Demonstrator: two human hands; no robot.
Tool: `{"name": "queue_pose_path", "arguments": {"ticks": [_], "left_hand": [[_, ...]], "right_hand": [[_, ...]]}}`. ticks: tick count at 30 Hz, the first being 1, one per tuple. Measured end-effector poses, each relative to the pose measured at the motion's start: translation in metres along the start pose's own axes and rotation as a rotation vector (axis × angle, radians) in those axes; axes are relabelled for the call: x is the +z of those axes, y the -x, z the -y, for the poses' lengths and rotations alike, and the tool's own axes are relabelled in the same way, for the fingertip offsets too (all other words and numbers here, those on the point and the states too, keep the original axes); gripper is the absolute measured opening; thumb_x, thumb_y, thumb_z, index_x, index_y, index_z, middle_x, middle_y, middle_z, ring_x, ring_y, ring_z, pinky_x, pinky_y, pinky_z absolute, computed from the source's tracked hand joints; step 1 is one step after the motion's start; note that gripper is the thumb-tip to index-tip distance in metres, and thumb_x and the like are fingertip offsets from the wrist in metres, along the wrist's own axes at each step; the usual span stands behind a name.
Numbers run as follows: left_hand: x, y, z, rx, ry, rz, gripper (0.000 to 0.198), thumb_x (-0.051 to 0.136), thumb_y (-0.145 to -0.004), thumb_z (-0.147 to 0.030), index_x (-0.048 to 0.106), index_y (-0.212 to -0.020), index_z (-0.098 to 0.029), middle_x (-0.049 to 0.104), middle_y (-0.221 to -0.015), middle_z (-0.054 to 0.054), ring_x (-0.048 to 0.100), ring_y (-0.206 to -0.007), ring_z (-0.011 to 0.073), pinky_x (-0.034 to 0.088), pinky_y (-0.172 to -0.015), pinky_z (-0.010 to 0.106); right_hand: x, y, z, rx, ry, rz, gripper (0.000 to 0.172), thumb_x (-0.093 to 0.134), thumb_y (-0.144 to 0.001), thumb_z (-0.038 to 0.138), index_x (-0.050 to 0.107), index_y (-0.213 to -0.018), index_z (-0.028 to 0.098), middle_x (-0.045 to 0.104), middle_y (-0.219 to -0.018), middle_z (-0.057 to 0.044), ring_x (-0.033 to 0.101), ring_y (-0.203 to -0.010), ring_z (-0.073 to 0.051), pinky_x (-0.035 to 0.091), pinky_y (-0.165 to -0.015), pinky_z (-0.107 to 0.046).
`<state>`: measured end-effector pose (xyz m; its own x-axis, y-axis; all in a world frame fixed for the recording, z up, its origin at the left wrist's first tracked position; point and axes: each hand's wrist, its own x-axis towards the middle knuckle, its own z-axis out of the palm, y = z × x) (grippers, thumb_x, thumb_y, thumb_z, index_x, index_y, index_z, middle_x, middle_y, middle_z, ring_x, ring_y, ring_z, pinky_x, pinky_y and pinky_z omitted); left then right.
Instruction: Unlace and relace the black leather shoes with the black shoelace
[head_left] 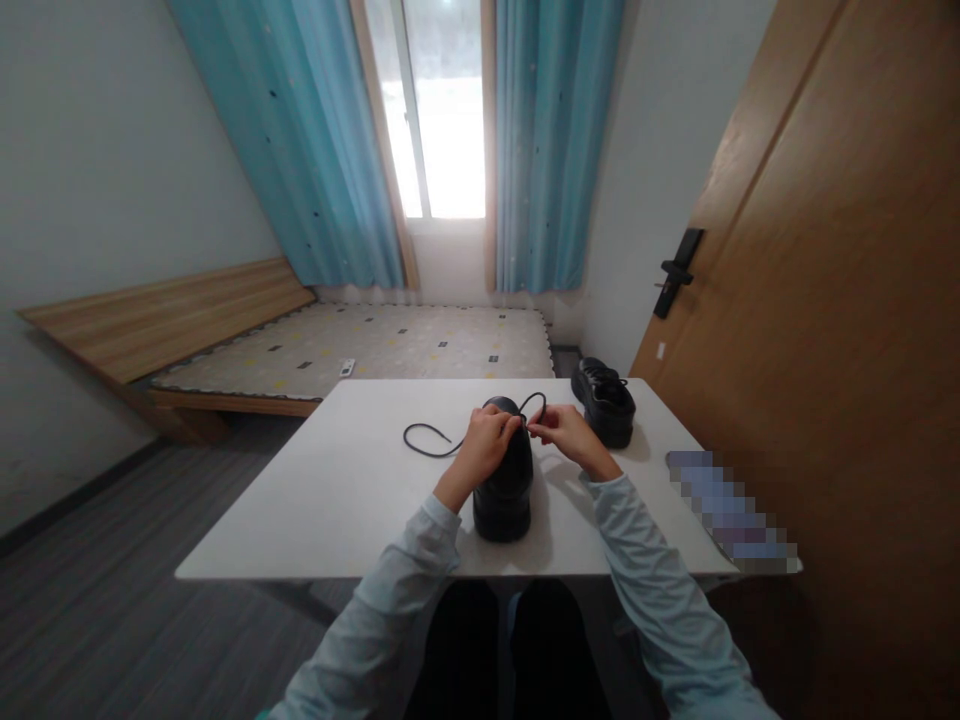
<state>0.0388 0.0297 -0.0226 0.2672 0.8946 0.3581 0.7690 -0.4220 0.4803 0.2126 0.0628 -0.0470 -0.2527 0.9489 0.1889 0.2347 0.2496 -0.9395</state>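
Both the left hand (484, 445) and the right hand (566, 432) have their fingers pinched shut on the lace (433, 456) above the shoe (506, 495), which stands on the worktop (337, 500) beneath them, with the second shoe (604, 402) just right of them.

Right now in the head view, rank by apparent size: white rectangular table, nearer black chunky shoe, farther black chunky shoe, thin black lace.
1. White rectangular table, clearly largest.
2. Nearer black chunky shoe and farther black chunky shoe: about alike; nearness to the camera makes ranking unsure.
3. Thin black lace, smallest in area.
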Motion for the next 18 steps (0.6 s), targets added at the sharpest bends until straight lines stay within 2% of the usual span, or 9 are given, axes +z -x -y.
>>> {"name": "queue_pose_path", "arguments": {"ticks": [4, 7, 10, 13, 18], "left_hand": [[0.002, -0.001, 0.003, 0.014, 0.007, -0.010, 0.013, 0.060, -0.084, -0.022, 0.072, -0.089, -0.019, 0.065, -0.093, 0.007, 0.057, -0.092, 0.0212, 0.043, -0.088, 0.035], [0.003, -0.001, 0.003, 0.021, 0.000, -0.016, 0.010, 0.062, -0.082, -0.019, 0.071, -0.086, -0.018, 0.065, -0.092, 0.007, 0.057, -0.091, 0.0217, 0.043, -0.089, 0.035], [0.004, -0.001, 0.001, 0.006, -0.038, -0.044, 0.012, 0.057, -0.085, -0.020, 0.069, -0.085, -0.018, 0.064, -0.095, 0.008, 0.055, -0.094, 0.0228, 0.043, -0.088, 0.036], [0.002, 0.000, 0.002, -0.059, -0.031, -0.102, 0.015, 0.050, -0.089, -0.023, 0.064, -0.087, -0.018, 0.064, -0.097, 0.009, 0.055, -0.097, 0.0239, 0.043, -0.087, 0.037], [-0.011, -0.001, 0.016, -0.173, 0.230, -0.188, 0.013, 0.045, -0.091, -0.024, 0.055, -0.085, -0.019, 0.067, -0.090, 0.006, 0.061, -0.091, 0.0193, 0.045, -0.084, 0.033]], "right_hand": [[0.001, 0.001, 0.001, 0.025, -0.114, -0.037, 0.034, 0.080, -0.054, 0.038, 0.058, -0.066, 0.016, 0.064, -0.060, -0.002, 0.059, -0.056, -0.014, 0.044, -0.047, -0.023], [0.002, 0.002, 0.003, 0.033, -0.110, -0.069, 0.037, 0.082, -0.051, 0.039, 0.056, -0.065, 0.016, 0.062, -0.059, -0.001, 0.055, -0.051, -0.012, 0.040, -0.044, -0.022], [0.002, 0.005, 0.009, 0.058, -0.126, -0.060, 0.034, 0.080, -0.054, 0.039, 0.059, -0.066, 0.016, 0.057, -0.059, 0.002, 0.049, -0.048, -0.008, 0.038, -0.044, -0.021], [0.002, 0.009, 0.018, 0.148, -0.228, -0.040, 0.030, 0.077, -0.058, 0.039, 0.060, -0.069, 0.016, 0.056, -0.061, 0.003, 0.051, -0.052, -0.008, 0.039, -0.047, -0.020], [0.000, 0.012, 0.025, 0.234, -0.383, -0.027, 0.027, 0.072, -0.063, 0.040, 0.060, -0.071, 0.016, 0.063, -0.077, -0.002, 0.054, -0.059, -0.008, 0.041, -0.051, -0.019]]}}
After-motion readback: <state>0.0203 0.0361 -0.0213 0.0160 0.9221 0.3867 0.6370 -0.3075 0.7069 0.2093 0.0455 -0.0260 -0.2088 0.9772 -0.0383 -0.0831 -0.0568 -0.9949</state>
